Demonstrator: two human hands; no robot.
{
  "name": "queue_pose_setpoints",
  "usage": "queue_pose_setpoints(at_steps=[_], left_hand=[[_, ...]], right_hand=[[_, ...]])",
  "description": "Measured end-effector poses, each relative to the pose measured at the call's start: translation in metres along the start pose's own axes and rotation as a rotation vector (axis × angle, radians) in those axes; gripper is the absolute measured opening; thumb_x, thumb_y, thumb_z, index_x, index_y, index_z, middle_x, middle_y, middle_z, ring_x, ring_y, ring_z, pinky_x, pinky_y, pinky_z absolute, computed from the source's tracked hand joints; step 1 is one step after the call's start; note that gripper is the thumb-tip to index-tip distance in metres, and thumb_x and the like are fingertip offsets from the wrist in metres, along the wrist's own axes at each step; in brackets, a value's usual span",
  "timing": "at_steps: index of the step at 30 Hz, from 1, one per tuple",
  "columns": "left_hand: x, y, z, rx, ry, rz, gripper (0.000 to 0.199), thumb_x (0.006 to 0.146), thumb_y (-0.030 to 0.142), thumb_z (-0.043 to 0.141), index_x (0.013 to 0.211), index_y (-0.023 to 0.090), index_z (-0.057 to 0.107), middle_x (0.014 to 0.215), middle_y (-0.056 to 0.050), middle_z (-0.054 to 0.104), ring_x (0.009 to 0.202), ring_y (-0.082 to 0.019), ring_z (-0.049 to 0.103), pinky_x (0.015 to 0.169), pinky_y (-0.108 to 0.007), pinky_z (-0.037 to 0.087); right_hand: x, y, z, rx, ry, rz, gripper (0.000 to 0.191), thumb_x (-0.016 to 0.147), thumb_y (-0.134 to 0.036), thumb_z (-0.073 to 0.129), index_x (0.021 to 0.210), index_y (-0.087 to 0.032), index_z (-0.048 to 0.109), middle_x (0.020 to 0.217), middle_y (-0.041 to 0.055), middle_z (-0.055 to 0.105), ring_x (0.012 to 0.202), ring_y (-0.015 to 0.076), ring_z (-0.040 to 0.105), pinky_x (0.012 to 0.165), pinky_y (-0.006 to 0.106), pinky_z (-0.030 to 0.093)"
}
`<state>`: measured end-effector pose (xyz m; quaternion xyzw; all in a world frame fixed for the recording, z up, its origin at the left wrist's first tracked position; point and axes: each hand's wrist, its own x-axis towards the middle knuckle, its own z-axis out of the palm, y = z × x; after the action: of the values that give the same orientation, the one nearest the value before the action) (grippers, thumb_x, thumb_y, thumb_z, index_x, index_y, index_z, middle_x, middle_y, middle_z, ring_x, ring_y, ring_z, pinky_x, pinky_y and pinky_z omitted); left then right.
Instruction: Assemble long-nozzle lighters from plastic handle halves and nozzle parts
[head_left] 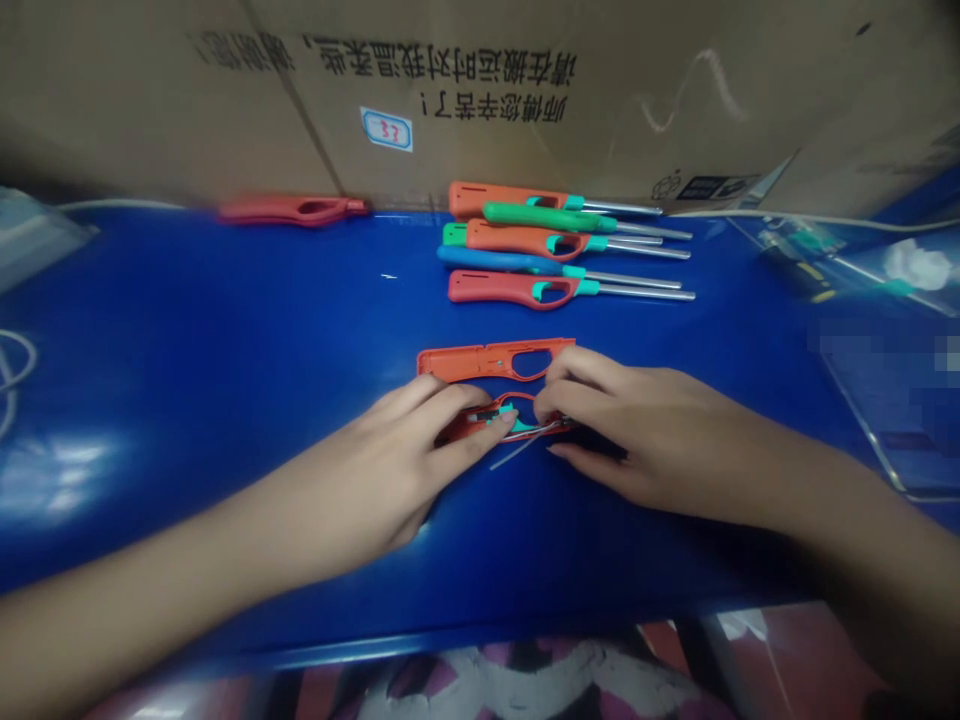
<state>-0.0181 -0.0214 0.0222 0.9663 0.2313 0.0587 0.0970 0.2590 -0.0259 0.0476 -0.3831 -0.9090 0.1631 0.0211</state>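
Both hands are at an orange half-casing of a long-nosed lighter [450, 427], which lies open side up on the table. My left hand [409, 445] grips its handle end, with the thumb pressed by the turquoise trigger [505, 412]. At the other end my right hand [637, 425] has its fingers closed on the casing's nose. A thin clear tube or wire [517, 450] sticks out slantwise below the right fingertips. What exactly the right fingertips pinch is hidden. Just behind lies the matching orange casing half [480, 361], its inner side up, close to the right knuckles.
Several assembled lighters [517, 287] with metal tubes lie stacked at the back. A red casing [292, 210] is left of them, against a cardboard box [480, 110]. Clear plastic bags [892, 290] are at right, a white cable [15, 360] at left. The blue table's edge [360, 652] is in front.
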Motion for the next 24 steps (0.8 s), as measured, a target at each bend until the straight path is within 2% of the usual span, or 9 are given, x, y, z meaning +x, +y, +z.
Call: queue_pose_setpoints(at_steps=[3, 8, 11, 14, 24], left_hand=[[-0.001, -0.0012, 0.0009, 0.016, -0.015, 0.005, 0.069, 0.085, 0.005, 0.053, 0.152, 0.014, 0.043, 0.14, -0.019, 0.048, 0.126, -0.035, 0.045, 0.105, -0.051, 0.05], [-0.0011, -0.0032, 0.0016, 0.026, 0.002, 0.022, 0.068, 0.086, 0.003, 0.053, 0.152, 0.017, 0.044, 0.137, -0.019, 0.05, 0.125, -0.035, 0.047, 0.101, -0.051, 0.053], [0.0001, -0.0037, 0.0001, 0.008, 0.033, 0.028, 0.066, 0.089, 0.002, 0.049, 0.152, 0.02, 0.043, 0.134, -0.017, 0.053, 0.12, -0.033, 0.049, 0.096, -0.049, 0.055], [0.0009, -0.0038, -0.0014, -0.033, 0.038, 0.017, 0.06, 0.089, 0.003, 0.048, 0.147, 0.019, 0.048, 0.133, -0.016, 0.054, 0.12, -0.032, 0.05, 0.098, -0.049, 0.054], [-0.0009, -0.0044, 0.0008, -0.063, 0.041, 0.004, 0.057, 0.09, 0.004, 0.048, 0.145, 0.02, 0.05, 0.134, -0.015, 0.053, 0.119, -0.031, 0.049, 0.099, -0.048, 0.053]], right_hand=[[0.0013, 0.0023, 0.0009, -0.064, -0.016, -0.059, 0.01, 0.101, -0.027, 0.051, 0.107, -0.023, 0.058, 0.109, 0.0026, 0.056, 0.076, 0.0149, 0.057, 0.058, 0.028, 0.035], [0.0023, 0.0037, 0.0015, -0.102, 0.008, -0.121, 0.02, 0.105, -0.03, 0.043, 0.103, -0.021, 0.061, 0.101, 0.0018, 0.058, 0.071, 0.0137, 0.055, 0.058, 0.029, 0.034], [0.0018, 0.0032, 0.0011, -0.155, 0.058, -0.176, 0.021, 0.105, -0.027, 0.043, 0.108, -0.021, 0.063, 0.1, 0.0023, 0.059, 0.07, 0.014, 0.053, 0.059, 0.03, 0.034], [0.0019, 0.0026, 0.002, -0.209, 0.084, -0.23, 0.022, 0.105, -0.024, 0.044, 0.114, -0.021, 0.064, 0.1, 0.0029, 0.061, 0.071, 0.0149, 0.053, 0.059, 0.03, 0.033], [0.0027, 0.0035, 0.0047, -0.155, 0.11, -0.24, 0.024, 0.104, -0.027, 0.047, 0.107, -0.017, 0.068, 0.099, 0.0049, 0.068, 0.075, 0.0144, 0.061, 0.063, 0.03, 0.039]])
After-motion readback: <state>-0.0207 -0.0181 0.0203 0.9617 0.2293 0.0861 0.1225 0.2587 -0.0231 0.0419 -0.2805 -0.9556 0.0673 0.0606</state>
